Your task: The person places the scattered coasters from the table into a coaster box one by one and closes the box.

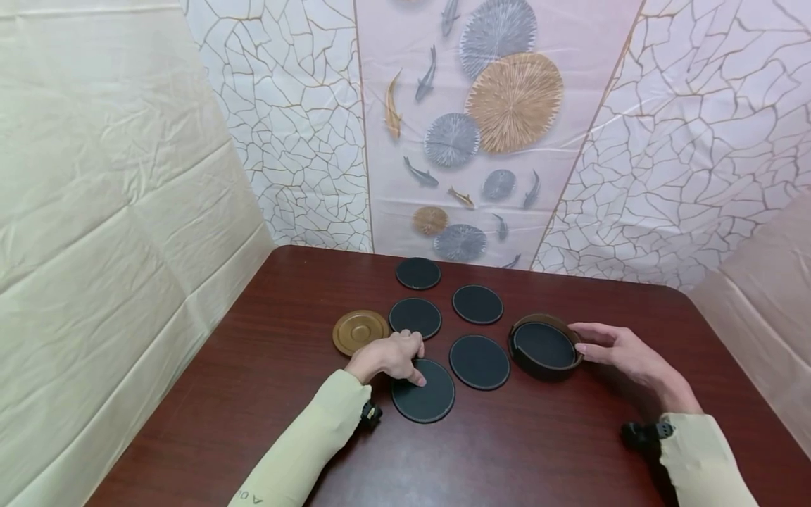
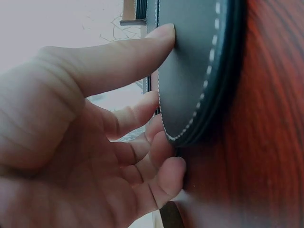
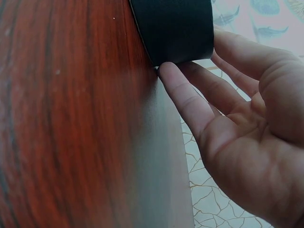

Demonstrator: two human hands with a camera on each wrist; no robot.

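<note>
Black leather-like coaster (image 1: 426, 403) with a stitched edge lies flat on the table (image 1: 507, 458), just below the centre of the frame in the head view. The left hand (image 1: 394, 356) pinches it at its upper left edge; the left wrist view shows what the head view hides, the thumb pressed on the upper face and the other fingers curled at the rim. That close view also makes the white stitches plain, where from above they are only a pale line.

The coaster is a plain round disc, so it has no long axis and points no particular way; its smooth face is turned up.

Right of centre stands a round box (image 1: 550, 374), its mouth upward, with a brown rim and a black disc (image 1: 543, 343) inside. The right hand (image 1: 624, 354) is spread loosely, fingers fairly straight, against the box's right side; the right wrist view shows the dark outer wall and the fingertip near its foot.

Four more coasters (image 1: 479, 362) lie above and right of the pinched one, and a ringed brown lid (image 1: 358, 329) sits left of them.
</note>
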